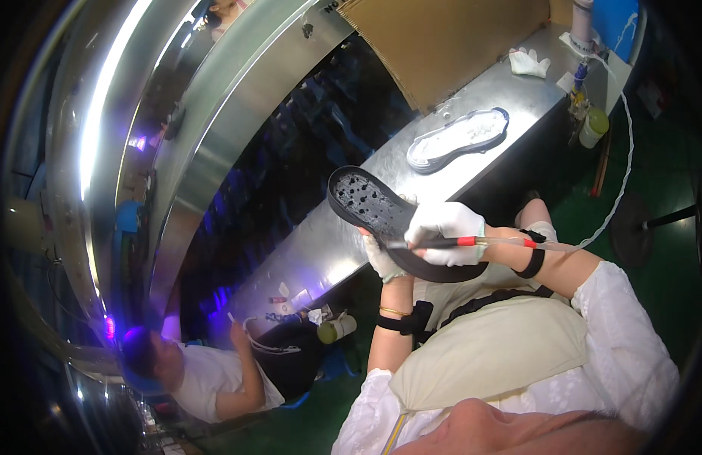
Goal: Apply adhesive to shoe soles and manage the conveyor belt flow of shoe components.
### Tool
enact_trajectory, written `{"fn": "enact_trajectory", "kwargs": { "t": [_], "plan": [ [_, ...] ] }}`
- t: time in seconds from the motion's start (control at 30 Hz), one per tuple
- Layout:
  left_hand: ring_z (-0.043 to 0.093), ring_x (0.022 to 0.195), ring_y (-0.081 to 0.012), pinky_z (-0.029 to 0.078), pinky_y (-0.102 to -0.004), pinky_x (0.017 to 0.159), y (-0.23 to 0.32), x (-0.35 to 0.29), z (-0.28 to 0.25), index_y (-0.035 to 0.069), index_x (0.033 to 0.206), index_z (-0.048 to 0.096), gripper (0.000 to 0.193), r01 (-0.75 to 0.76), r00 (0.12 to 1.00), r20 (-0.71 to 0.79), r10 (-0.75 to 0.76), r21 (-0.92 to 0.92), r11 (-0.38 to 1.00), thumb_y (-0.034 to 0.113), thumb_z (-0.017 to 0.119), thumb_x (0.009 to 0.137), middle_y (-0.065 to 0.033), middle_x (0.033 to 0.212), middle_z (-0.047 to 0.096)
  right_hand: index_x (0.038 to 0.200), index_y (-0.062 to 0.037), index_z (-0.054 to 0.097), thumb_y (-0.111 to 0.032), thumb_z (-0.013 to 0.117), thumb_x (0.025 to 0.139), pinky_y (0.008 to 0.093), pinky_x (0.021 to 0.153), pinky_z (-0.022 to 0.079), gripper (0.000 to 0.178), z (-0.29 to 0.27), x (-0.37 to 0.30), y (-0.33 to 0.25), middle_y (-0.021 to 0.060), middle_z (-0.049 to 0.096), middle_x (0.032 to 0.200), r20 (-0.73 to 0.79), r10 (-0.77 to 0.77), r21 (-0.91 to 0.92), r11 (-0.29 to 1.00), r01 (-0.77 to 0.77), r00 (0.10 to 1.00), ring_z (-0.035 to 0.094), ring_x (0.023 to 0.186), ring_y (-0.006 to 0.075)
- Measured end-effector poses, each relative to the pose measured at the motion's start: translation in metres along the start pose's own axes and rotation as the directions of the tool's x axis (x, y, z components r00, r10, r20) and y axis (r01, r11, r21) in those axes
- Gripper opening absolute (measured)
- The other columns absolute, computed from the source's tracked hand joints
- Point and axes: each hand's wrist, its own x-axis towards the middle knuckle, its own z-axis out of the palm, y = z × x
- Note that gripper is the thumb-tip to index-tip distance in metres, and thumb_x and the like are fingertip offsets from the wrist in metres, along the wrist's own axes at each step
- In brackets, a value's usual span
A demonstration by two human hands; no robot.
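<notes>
A black shoe sole (366,203) is tilted in front of me, its inner side up, with several dark spots or holes toward its far end. My left hand (383,258), in a whitish glove with bare fingertips, is closed on the sole's edge from below. My right hand (444,227), in a similar glove, grips a slim, dark brush-like tool (442,243) with red bands. Its tip lies over the sole's middle; I cannot tell if they touch. A thin pale hose runs from the tool along my right forearm.
On the metal ledge (290,246) lies another sole, white inside (461,140). Beyond it are a cardboard sheet (457,45) and a white glove (529,63). A yellow-green canister (593,127) hangs at the right. The hose (628,152) loops there. Another person (222,379) sits at the lower left.
</notes>
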Motion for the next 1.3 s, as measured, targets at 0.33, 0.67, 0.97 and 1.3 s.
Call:
{"fn": "enact_trajectory", "kwargs": {
  "t": [0.33, 0.67, 0.97, 1.3],
  "plan": [
    [0.053, 0.109, -0.0316, 0.041, -0.0431, 0.097, 0.015, 0.000, -0.004, 0.003, 0.128, 0.044, 0.066, 0.035, 0.992, 0.124, -0.028, -0.057, 0.998, 0.055, 0.044, 0.088, -0.0172, 0.121, 0.054, 0.083, -0.0032, 0.063, 0.001, 0.067, 0.074, 0.0270, 0.072, 0.050, 0.011, 0.005, -0.016, 0.001, 0.0064, 0.063, 0.082, -0.003, 0.048, 0.129, 0.991, -0.047, 0.999, 0.063, 0.078, 0.0157],
    [0.047, 0.119, -0.0304, 0.037, -0.0433, 0.102, 0.011, -0.065, -0.013, 0.004, 0.137, 0.035, 0.081, 0.336, 0.904, 0.268, -0.334, 0.040, 0.941, 0.060, 0.052, 0.081, -0.0144, 0.134, 0.045, 0.089, -0.0009, 0.061, 0.001, 0.066, 0.077, 0.0255, 0.079, 0.049, 0.013, -0.006, -0.040, 0.010, 0.0066, 0.066, 0.090, -0.086, 0.538, 0.476, 0.762, -0.440, 0.839, 0.061, 0.086, 0.0105],
    [0.049, 0.117, -0.0270, 0.037, -0.0405, 0.102, -0.004, -0.044, -0.005, 0.007, 0.135, 0.039, 0.077, 0.262, 0.923, 0.294, -0.246, -0.016, 0.965, 0.065, 0.043, 0.084, -0.0125, 0.131, 0.048, 0.085, -0.0042, 0.061, 0.001, 0.064, 0.076, 0.0233, 0.070, 0.047, 0.012, 0.009, -0.036, -0.008, 0.0040, 0.064, 0.083, -0.037, 0.244, 0.253, 0.940, -0.228, 0.969, 0.060, 0.079, 0.0091],
    [0.051, 0.113, -0.0297, 0.039, -0.0441, 0.100, 0.006, -0.021, 0.009, 0.009, 0.133, 0.042, 0.084, 0.050, 0.982, 0.185, -0.047, -0.013, 0.999, 0.071, 0.044, 0.078, -0.0132, 0.128, 0.051, 0.084, -0.0022, 0.063, 0.000, 0.068, 0.075, 0.0259, 0.073, 0.049, 0.010, 0.017, -0.026, -0.005, 0.0045, 0.064, 0.086, -0.011, 0.265, 0.373, 0.896, -0.242, 0.964, 0.060, 0.083, 0.0087]
  ]
}}
